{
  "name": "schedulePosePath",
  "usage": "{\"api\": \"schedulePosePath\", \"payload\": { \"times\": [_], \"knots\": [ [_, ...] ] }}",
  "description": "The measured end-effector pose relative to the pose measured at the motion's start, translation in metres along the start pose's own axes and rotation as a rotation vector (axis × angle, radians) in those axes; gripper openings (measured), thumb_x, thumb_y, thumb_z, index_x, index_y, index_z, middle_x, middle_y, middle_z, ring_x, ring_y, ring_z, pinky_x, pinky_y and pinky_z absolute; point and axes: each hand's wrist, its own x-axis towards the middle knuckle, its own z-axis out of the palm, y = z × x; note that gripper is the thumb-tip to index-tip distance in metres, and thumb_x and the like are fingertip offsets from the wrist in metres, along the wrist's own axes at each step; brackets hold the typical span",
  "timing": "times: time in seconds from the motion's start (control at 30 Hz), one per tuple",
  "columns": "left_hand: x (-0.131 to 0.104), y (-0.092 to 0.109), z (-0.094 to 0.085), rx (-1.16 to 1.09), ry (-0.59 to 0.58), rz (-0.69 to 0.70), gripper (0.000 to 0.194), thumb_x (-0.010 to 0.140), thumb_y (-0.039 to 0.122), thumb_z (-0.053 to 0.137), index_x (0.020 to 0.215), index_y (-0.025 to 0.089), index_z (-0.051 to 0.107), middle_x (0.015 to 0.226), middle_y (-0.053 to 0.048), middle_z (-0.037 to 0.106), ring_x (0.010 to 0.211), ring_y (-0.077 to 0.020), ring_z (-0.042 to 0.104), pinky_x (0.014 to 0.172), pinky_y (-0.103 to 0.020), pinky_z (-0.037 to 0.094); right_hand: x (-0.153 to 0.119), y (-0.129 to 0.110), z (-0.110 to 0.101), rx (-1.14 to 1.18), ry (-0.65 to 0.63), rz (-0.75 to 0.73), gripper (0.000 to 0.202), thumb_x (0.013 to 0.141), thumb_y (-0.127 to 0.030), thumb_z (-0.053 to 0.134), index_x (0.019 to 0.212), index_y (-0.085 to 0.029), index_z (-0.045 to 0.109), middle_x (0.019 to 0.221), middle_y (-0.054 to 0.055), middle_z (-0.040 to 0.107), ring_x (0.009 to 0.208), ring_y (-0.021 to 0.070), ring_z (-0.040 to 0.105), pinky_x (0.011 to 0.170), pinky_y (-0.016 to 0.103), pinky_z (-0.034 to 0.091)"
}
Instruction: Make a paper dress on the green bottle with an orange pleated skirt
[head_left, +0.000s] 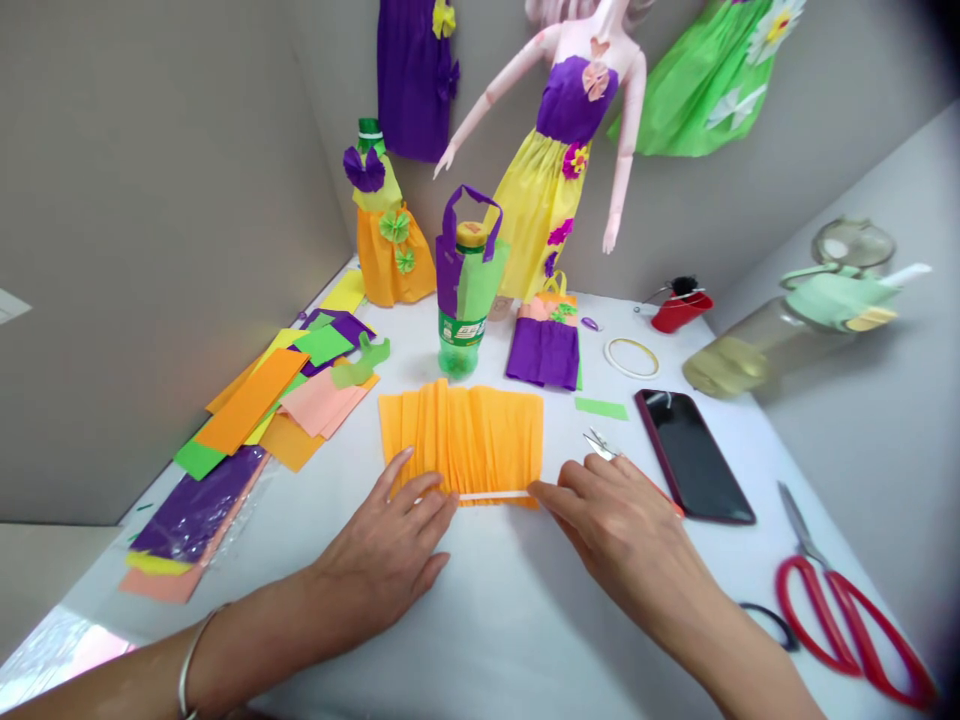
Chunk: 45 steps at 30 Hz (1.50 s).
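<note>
A gathered sheet of orange fabric or crepe paper [472,435] lies on the table in front of me, its folds running up and down. A thin white strip [495,496] crosses it near its lower edge. My left hand [382,545] rests flat with fingers apart on the lower left of the sheet, fingertips at the strip's left end. At the lower right corner, my right hand [626,530] has curled fingers, its index finger and thumb closed on the strip's right end. Small red-handled snips [600,443] lie partly hidden behind the right hand.
Coloured sheets [255,400] are piled at the left. Behind the sheet stand a wrapped green bottle [459,350], a small purple bag [545,355] and a doll in a dress [536,190]. A phone [697,455], large red scissors [840,610] and a tilted drink bottle [772,335] are at right.
</note>
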Motion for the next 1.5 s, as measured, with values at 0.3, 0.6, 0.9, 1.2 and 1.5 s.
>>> {"api": "schedulePosePath", "payload": {
  "times": [0.3,0.6,0.9,1.2,1.5],
  "knots": [
    [0.004,-0.002,0.000,0.002,-0.054,-0.005,0.044,0.095,0.038,0.049,0.135,0.018,0.050,0.105,-0.005,0.069,0.120,-0.0284,0.052,0.114,-0.056,0.011,0.002,-0.001,0.000,-0.015,-0.009,0.004,0.029,0.093,-0.009,0.049,0.070,-0.020,0.062,0.062,0.001,0.049,0.061,0.0184,0.035,0.062,0.034,0.020],
    [0.010,0.008,-0.002,0.023,-0.032,0.008,0.049,0.094,0.044,0.049,0.129,0.011,0.055,0.114,-0.010,0.067,0.119,-0.0285,0.051,0.116,-0.054,0.006,0.002,-0.003,0.002,-0.015,-0.028,0.001,0.025,0.084,-0.003,0.057,0.066,-0.020,0.057,0.063,0.001,0.049,0.063,0.0202,0.036,0.062,0.034,0.021],
    [0.014,0.013,0.001,-0.006,-0.038,0.016,0.052,0.093,0.047,0.050,0.133,0.014,0.051,0.113,-0.010,0.065,0.116,-0.0278,0.051,0.116,-0.056,0.009,0.003,-0.005,-0.001,-0.023,-0.024,0.003,0.026,0.084,-0.001,0.058,0.066,-0.020,0.056,0.063,0.001,0.049,0.063,0.0203,0.035,0.062,0.034,0.021],
    [0.022,0.017,0.000,-0.027,-0.006,0.024,0.050,0.090,0.045,0.055,0.126,0.010,0.056,0.109,-0.011,0.066,0.115,-0.0285,0.051,0.118,-0.056,0.009,-0.006,0.004,-0.008,0.023,-0.047,0.058,0.018,0.087,-0.006,0.060,0.080,-0.022,0.066,0.066,0.001,0.052,0.065,0.0193,0.039,0.064,0.033,0.024],
    [0.016,0.015,0.004,-0.089,-0.020,-0.005,0.052,0.094,0.047,0.050,0.135,0.014,0.050,0.116,-0.008,0.066,0.117,-0.0277,0.051,0.116,-0.058,0.001,-0.011,0.008,-0.009,-0.002,-0.049,0.091,0.024,0.083,-0.005,0.064,0.093,-0.024,0.072,0.067,0.001,0.055,0.067,0.0199,0.041,0.065,0.033,0.026]
  ]
}}
